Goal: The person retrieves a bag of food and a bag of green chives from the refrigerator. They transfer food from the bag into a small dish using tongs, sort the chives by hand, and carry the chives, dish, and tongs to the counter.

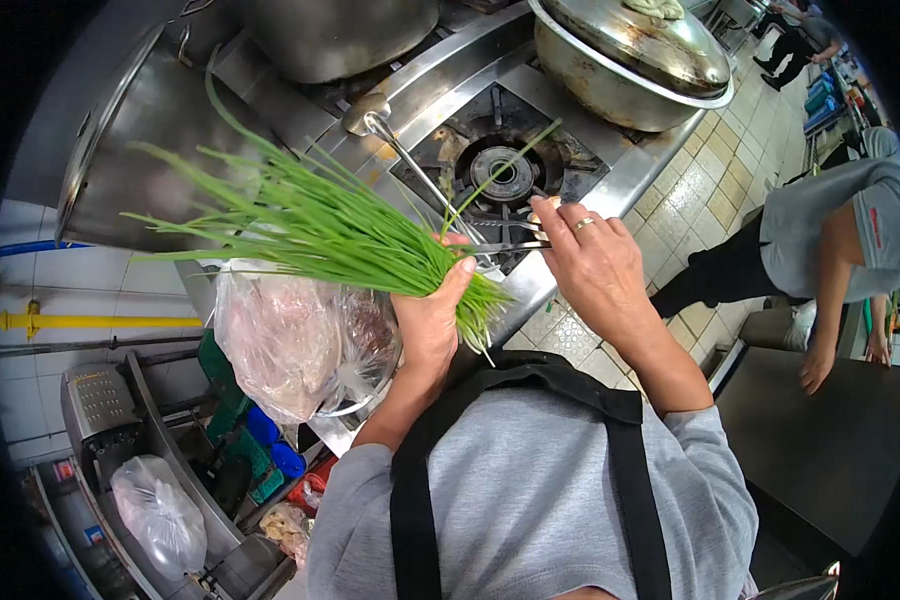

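My left hand (pixel 432 310) is closed around a thick bunch of chives (pixel 310 215), gripping it near the pale stem ends. The long green tips fan out to the upper left. In my right hand (pixel 595 255) is a pair of scissors (pixel 515 246), with two metal blades spread apart and pointing left at the bunch. My fingers hide most of its handles. One loose chive stem (pixel 505 170) sticks up to the right, over the burner. Behind the bunch a metal ladle (pixel 370 112) lies across the stove edge.
A gas burner (pixel 505 172) lies ahead, with a large lidded pot (pixel 630 60) beyond it. Plastic-wrapped food (pixel 290 340) stands left of my left hand. Another person (pixel 830 230) stands at a dark counter (pixel 810 430) on the right; someone else is farther back.
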{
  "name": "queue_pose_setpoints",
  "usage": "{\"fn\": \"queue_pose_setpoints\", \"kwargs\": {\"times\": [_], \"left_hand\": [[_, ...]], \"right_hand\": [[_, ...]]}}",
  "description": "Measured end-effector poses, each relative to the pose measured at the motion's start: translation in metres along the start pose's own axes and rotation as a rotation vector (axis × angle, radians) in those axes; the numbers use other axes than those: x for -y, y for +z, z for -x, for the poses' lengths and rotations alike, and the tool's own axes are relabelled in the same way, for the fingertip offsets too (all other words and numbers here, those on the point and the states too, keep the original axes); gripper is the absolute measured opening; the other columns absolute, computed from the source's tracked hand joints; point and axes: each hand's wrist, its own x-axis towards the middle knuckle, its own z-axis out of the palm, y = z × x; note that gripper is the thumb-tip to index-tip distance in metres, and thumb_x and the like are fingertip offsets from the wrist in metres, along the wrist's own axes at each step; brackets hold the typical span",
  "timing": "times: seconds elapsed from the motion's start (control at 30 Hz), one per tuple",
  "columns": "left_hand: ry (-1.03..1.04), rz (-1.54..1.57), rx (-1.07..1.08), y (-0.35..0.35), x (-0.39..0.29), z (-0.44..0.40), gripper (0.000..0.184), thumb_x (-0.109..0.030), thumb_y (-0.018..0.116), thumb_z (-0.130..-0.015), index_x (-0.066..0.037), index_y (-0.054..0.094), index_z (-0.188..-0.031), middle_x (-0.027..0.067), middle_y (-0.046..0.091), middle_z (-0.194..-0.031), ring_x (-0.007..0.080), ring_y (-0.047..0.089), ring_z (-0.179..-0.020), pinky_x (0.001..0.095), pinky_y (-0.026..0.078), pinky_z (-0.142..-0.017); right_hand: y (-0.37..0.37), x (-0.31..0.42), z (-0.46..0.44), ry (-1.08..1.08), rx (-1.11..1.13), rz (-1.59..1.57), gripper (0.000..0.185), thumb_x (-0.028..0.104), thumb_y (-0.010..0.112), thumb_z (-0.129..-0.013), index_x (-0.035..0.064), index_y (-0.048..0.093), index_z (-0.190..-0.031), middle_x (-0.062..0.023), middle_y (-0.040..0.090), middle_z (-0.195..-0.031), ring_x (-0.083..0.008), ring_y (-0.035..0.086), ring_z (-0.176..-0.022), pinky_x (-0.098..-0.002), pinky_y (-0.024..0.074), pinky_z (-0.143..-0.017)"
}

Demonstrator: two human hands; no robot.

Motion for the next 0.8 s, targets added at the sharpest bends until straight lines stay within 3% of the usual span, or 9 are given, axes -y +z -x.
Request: {"fn": "queue_pose_setpoints", "kwargs": {"times": [0.13, 0.33, 0.43, 0.53, 0.57, 0.67, 0.8], "left_hand": [[0.034, -0.146, 0.011, 0.0, 0.013, -0.001, 0.032, 0.009, 0.064, -0.072, -0.001, 0.053, -0.099, 0.0092, 0.058, -0.095, 0.0141, 0.055, -0.083, 0.025, 0.046, -0.074], [-0.122, 0.115, -0.017, -0.007, 0.02, -0.012, 0.029, 0.007, 0.065, -0.073, -0.001, 0.052, -0.098, 0.0073, 0.058, -0.086, 0.015, 0.057, -0.074, 0.0261, 0.048, -0.066], [-0.201, 0.211, 0.017, -0.009, 0.017, -0.014, 0.029, 0.006, 0.065, -0.073, -0.002, 0.052, -0.098, 0.0071, 0.058, -0.083, 0.0158, 0.058, -0.072, 0.0271, 0.048, -0.064], [-0.292, 0.214, 0.064, -0.002, 0.017, -0.01, 0.03, 0.006, 0.065, -0.073, -0.002, 0.052, -0.098, 0.0071, 0.058, -0.083, 0.0161, 0.058, -0.071, 0.0277, 0.049, -0.064], [-0.322, 0.201, 0.081, 0.001, 0.018, -0.007, 0.03, 0.006, 0.065, -0.072, -0.002, 0.052, -0.098, 0.007, 0.058, -0.084, 0.0162, 0.058, -0.071, 0.0278, 0.049, -0.064], [-0.349, 0.187, 0.157, 0.01, 0.026, 0.003, 0.029, 0.007, 0.066, -0.073, -0.001, 0.053, -0.098, 0.0069, 0.06, -0.085, 0.0155, 0.059, -0.074, 0.0271, 0.049, -0.068], [-0.395, 0.179, 0.235, 0.021, 0.028, 0.013, 0.032, 0.008, 0.065, -0.072, 0.0, 0.052, -0.1, 0.0073, 0.06, -0.088, 0.0145, 0.058, -0.077, 0.0269, 0.047, -0.07]], "right_hand": [[0.001, 0.003, -0.001, 0.009, 0.037, 0.02, 0.049, 0.013, 0.066, -0.071, 0.0064, 0.051, -0.118, -0.0065, 0.057, -0.092, -0.0207, 0.058, -0.081, -0.0338, 0.0444, -0.068], [0.007, -0.007, 0.004, 0.047, 0.071, 0.036, 0.046, 0.01, 0.063, -0.072, 0.0068, 0.052, -0.117, -0.0084, 0.058, -0.085, -0.0239, 0.059, -0.07, -0.0365, 0.0452, -0.062], [0.017, -0.03, 0.014, 0.271, 0.03, -0.246, 0.034, 0.008, 0.063, -0.075, 0.0057, 0.058, -0.109, -0.0039, 0.059, -0.076, -0.0164, 0.056, -0.06, -0.0303, 0.0433, -0.056], [0.022, -0.028, 0.029, 0.619, 0.132, -0.932, 0.021, 0.008, 0.064, -0.078, 0.0044, 0.063, -0.099, 0.0034, 0.055, -0.068, -0.006, 0.048, -0.056, -0.0219, 0.038, -0.053], [0.026, -0.018, 0.036, 0.624, 0.032, -1.141, 0.014, 0.009, 0.066, -0.079, 0.0039, 0.066, -0.093, 0.0078, 0.049, -0.066, -0.0011, 0.042, -0.061, -0.0172, 0.0334, -0.055], [0.027, 0.008, 0.044, 0.715, 0.083, -1.389, 0.018, 0.008, 0.069, -0.078, 0.0031, 0.064, -0.094, 0.0065, 0.052, -0.068, -0.0017, 0.044, -0.061, -0.0181, 0.0354, -0.056], [0.041, 0.009, 0.062, 0.697, -0.038, -1.473, 0.013, 0.009, 0.068, -0.079, 0.0025, 0.062, -0.089, 0.0046, 0.057, -0.073, -0.0019, 0.046, -0.064, -0.0183, 0.0384, -0.058]]}}
